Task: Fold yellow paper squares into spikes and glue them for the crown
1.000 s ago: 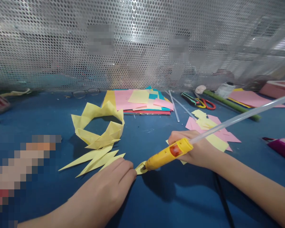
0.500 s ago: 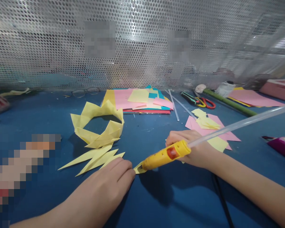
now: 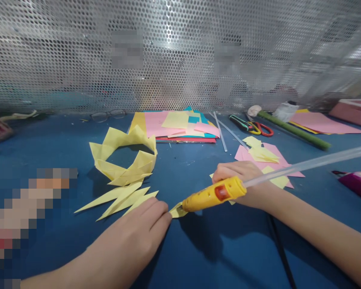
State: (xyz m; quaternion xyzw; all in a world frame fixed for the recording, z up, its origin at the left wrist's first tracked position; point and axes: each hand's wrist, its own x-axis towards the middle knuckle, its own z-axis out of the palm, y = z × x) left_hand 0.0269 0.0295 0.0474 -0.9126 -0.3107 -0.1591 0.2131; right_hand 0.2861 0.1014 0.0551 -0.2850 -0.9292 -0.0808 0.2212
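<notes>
My right hand is closed around a yellow hot glue gun, its nozzle pointing down to the left. A long clear glue stick sticks out of the gun's back end. The nozzle is at a small strip of yellow paper; whether it touches cannot be made out. My left hand pinches that strip's left end against the table. Just beyond my left hand lie several pointed folded yellow paper pieces. Behind them stands a ring of folded yellow paper with pointed tips.
Stacked coloured paper lies at the back, beside loose glue sticks. Scissors, a green stem and pink and yellow scraps lie to the right. A black cord trails at front right. A perforated metal screen stands behind.
The glue gun has shifted slightly right in my right hand, showing a bit more of the yellow strip. My left hand has hardly moved.
</notes>
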